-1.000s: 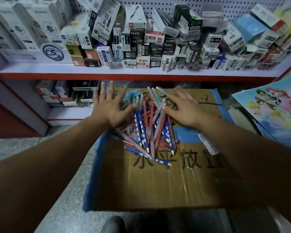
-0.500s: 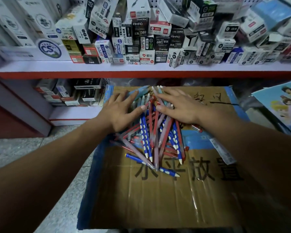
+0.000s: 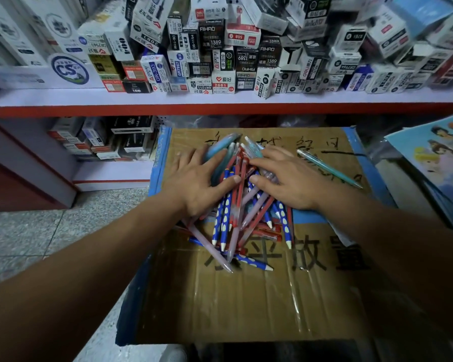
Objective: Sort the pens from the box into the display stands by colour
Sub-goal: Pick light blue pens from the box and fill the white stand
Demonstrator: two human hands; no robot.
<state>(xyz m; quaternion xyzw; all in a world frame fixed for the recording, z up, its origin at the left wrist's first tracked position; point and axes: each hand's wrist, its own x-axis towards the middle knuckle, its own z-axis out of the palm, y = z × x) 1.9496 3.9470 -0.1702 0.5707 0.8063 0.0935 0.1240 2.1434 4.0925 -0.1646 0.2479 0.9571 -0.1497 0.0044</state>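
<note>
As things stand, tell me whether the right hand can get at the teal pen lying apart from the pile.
Probably yes. The teal pen lies alone on the cardboard, just beside the right hand, with nothing covering it or lying between them.

dim indoor light, dark shadowed foreground, wide-angle bending at the edges, motion blur in corners, centre fairly sharp

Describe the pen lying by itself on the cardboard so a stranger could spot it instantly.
Find the big flat cardboard box below the red-edged shelf, with a pen heap near its far end. Just right of the right hand lies a pale teal pen, slanted and alone, apart from the heap.
</note>
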